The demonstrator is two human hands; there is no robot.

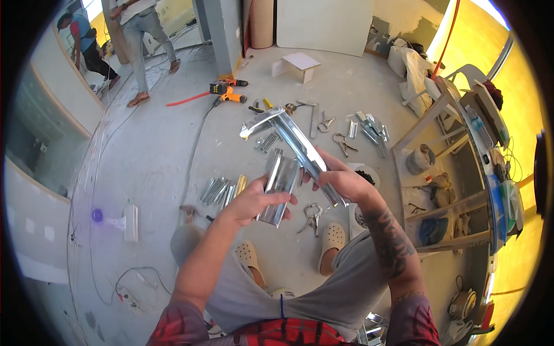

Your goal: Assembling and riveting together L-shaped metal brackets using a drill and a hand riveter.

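Observation:
My left hand (258, 200) is closed round a short, shiny metal channel (281, 180), held upright at a slight tilt. In my right hand (345, 180) is a longer metal channel (301, 144), its far end joined to a crosswise piece that points left. The two channels come close together between my hands; whether they touch I cannot tell. Below them, locking pliers (312, 218) lie on the floor between my feet. Cut channel pieces (217, 190) lie to the left of my left hand, with a hammer (188, 213) near my knee.
Ahead lie an orange cordless drill (232, 92), more pliers (344, 144) and channel offcuts (374, 132). A small white stool (300, 60) stands farther off. A wooden workbench (424, 130) with a bucket (421, 159) is at right. Cables (193, 158) cross the floor; two people are far left.

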